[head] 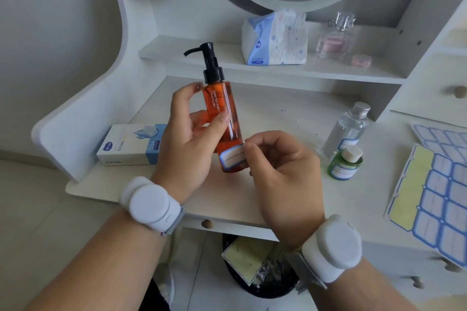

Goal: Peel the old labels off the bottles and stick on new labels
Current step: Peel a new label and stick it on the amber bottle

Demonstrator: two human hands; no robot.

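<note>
The left hand (193, 131) grasps the orange pump bottle (223, 118) around its middle, thumb across the front and fingers curled behind, holding it nearly upright above the desktop (278, 113) near the front edge. The right hand (283, 166) pinches the right edge of the blue-bordered label (232, 156) low on the bottle; whether it is peeling the label away or pressing it down cannot be told. The bottle looks rigid and smooth, probably light but slippery, so a firm wrap at mid-body, clear of the label, suits it; the pump head (209, 58) is a poor handle. The label is thin and limp, likely to tear or crease, best taken at a corner. Toward the desktop's right edge stand a clear bottle (350, 126) and a small green bottle (345, 164), both labelled, beside sheets of labels (434, 197). A tissue box (131, 144) sits near the left edge, a waste bin (260, 267) below the front.
</note>
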